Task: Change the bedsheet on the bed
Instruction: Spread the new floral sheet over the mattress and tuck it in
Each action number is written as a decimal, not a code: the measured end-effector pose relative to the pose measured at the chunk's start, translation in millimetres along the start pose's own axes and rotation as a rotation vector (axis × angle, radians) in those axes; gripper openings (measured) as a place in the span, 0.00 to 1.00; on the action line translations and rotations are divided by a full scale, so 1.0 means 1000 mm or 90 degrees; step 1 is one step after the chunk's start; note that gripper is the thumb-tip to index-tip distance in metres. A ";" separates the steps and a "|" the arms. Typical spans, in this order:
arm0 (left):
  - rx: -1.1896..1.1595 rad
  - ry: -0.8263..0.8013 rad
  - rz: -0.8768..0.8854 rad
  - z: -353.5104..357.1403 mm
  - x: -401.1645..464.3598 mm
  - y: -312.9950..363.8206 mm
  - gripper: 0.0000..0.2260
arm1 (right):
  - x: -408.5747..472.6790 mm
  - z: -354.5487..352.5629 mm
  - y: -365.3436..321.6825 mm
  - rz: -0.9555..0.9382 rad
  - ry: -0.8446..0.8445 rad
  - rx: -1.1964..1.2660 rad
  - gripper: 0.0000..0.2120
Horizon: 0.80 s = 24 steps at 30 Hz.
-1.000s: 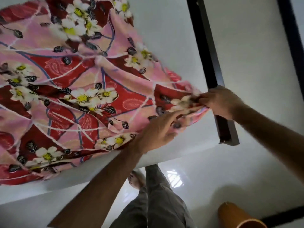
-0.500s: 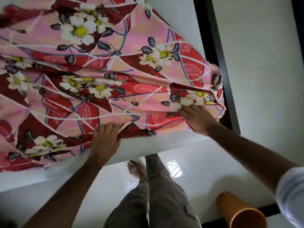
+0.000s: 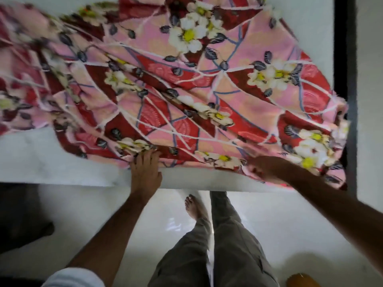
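Observation:
A pink and red floral bedsheet (image 3: 186, 90) lies crumpled across the white mattress (image 3: 51, 158), with its left part blurred. My left hand (image 3: 146, 170) is at the mattress's near edge, and its fingertips grip the sheet's hem. My right hand (image 3: 267, 168), also blurred, holds the same hem further right, near the corner. There the sheet hangs over the mattress corner. The bare mattress shows at the near left and along the far edge.
A black bed frame rail (image 3: 350, 79) runs along the right side of the mattress. My legs and a bare foot (image 3: 194, 208) stand on the glossy white floor. An orange cylinder (image 3: 300, 280) is at the bottom right, and a dark object (image 3: 20, 214) sits at the left.
The sheet has come toward the near edge and now reaches the right corner. Both hands have dropped to the near edge and moved apart along the hem.

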<state>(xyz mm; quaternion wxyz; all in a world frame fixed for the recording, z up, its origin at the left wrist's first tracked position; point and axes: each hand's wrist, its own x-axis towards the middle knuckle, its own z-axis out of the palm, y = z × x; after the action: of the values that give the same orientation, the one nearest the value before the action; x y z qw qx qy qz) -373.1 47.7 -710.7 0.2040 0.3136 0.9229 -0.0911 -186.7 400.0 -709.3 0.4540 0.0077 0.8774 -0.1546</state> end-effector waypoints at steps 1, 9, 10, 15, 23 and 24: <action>-0.002 -0.005 -0.032 -0.001 -0.003 -0.010 0.35 | 0.007 -0.016 -0.027 -0.023 0.075 0.057 0.16; -0.149 0.026 -0.249 -0.009 0.015 -0.111 0.32 | 0.127 -0.063 -0.220 -0.280 0.290 -0.043 0.39; -0.162 0.039 -0.251 -0.008 0.018 -0.122 0.32 | 0.134 -0.068 -0.233 -0.260 0.268 -0.073 0.40; -0.286 0.135 -0.307 0.017 0.020 -0.174 0.42 | 0.176 -0.081 -0.270 -0.176 0.324 -0.143 0.24; -0.356 0.118 -0.157 0.056 -0.013 -0.252 0.45 | 0.218 -0.163 -0.395 -0.242 0.318 -0.041 0.15; -0.365 0.119 -0.121 0.055 -0.018 -0.262 0.44 | 0.232 -0.171 -0.420 -0.249 0.317 0.016 0.14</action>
<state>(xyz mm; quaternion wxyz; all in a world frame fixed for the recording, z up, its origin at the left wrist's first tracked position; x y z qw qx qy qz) -503.9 -184.7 -741.5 0.1887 0.1629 0.9509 0.1832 -523.9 18.1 -690.9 0.1868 -0.1183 0.9445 -0.2430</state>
